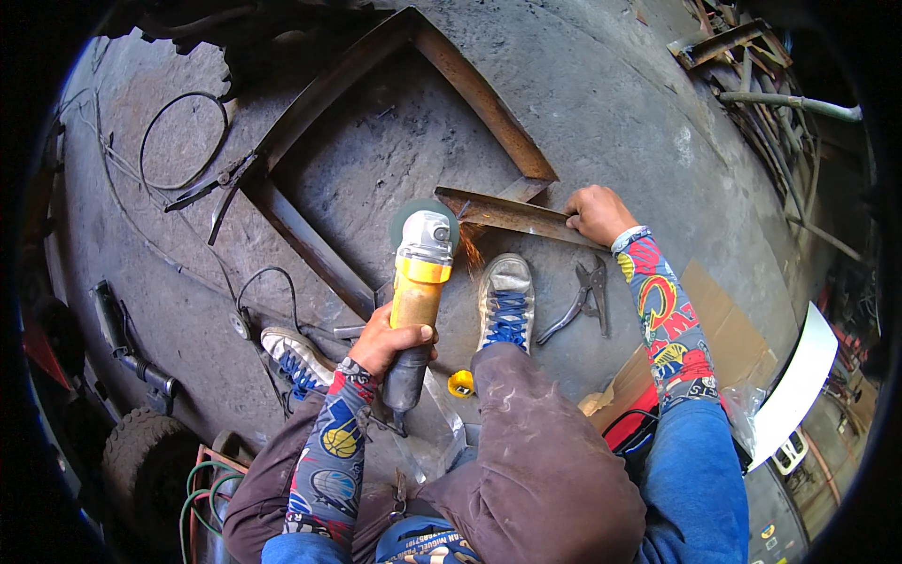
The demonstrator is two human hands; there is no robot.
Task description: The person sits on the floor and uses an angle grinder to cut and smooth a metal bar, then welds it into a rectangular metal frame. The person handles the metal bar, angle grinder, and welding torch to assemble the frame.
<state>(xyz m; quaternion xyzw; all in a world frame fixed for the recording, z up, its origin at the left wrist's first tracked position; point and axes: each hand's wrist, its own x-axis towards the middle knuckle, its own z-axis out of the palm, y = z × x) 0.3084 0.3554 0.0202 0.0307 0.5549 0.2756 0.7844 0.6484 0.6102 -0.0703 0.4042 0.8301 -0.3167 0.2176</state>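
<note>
My left hand (387, 340) is wrapped round the body of a yellow and grey angle grinder (419, 293). Its disc (402, 226) is at the left end of a rusty angle iron (512, 214), and orange sparks (470, 249) spray just below. My right hand (599, 216) grips the other end of that piece, fingers closed over its edge. The angle iron lies across the near right side of a rusty four-sided steel frame (484, 103) on the floor. Locking pliers (590, 299) lie below my right hand. Another clamp (225, 180) bites the frame's left corner.
My shoes (507, 299) flank the grinder. Between my legs is a yellow tape measure (460, 383). Cables (183, 141) run along the left, near a second power tool (132, 343) and a tyre (141, 461). Scrap metal (770, 103) is piled far right; cardboard (709, 324) lies nearer.
</note>
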